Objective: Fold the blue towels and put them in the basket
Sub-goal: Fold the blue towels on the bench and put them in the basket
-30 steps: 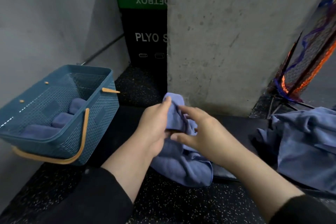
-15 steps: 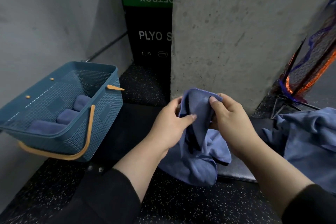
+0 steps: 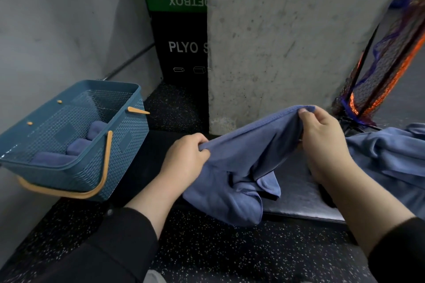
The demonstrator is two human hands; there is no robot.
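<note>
So both hands, left hand (image 3: 184,158) and right hand (image 3: 322,142), pinch the top hem of the soft blue cloth towel (image 3: 243,167) mid-frame. Its bunched lower half could fold crooked; teal woven basket (image 3: 128,145) sits left.

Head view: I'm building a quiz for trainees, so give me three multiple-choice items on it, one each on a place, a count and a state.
1. Where is the basket? A left of the hands; B right of them; C behind the pillar.
2. How many rolled towels lie in it? A one; B three; C six.
3. The held towel is: A folded flat; B stretched between both hands; C inside the basket.

A: it sits by the left wall. B: three rolls show. B: the left hand and right hand pinch its top edge.
</note>
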